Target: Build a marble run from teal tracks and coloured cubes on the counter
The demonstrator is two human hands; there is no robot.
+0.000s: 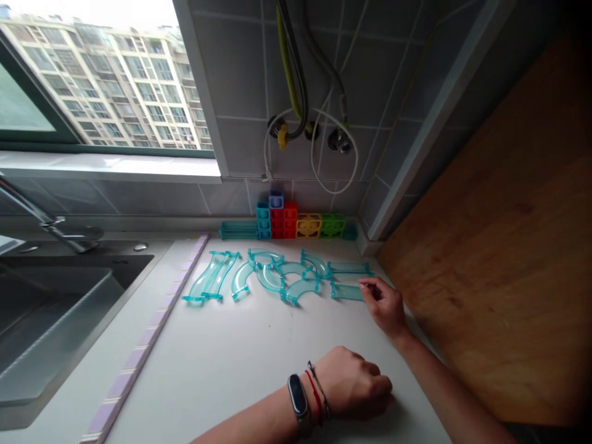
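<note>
Our left hand, curled into a loose fist, is over the smooth white surface, a dark-faced band and a thin red cord around its wrist. Our right hand bends its fingers together at the right end of a flat, see-through teal strip; whether they pinch it, we cannot tell. Left of it we see glossy curved channels and wavy pieces, with square colored blocks stacked near the tiled wall

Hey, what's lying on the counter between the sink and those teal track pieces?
A lilac strip with pale bands lies between the sink and the teal track pieces, as the head view shows.
</note>
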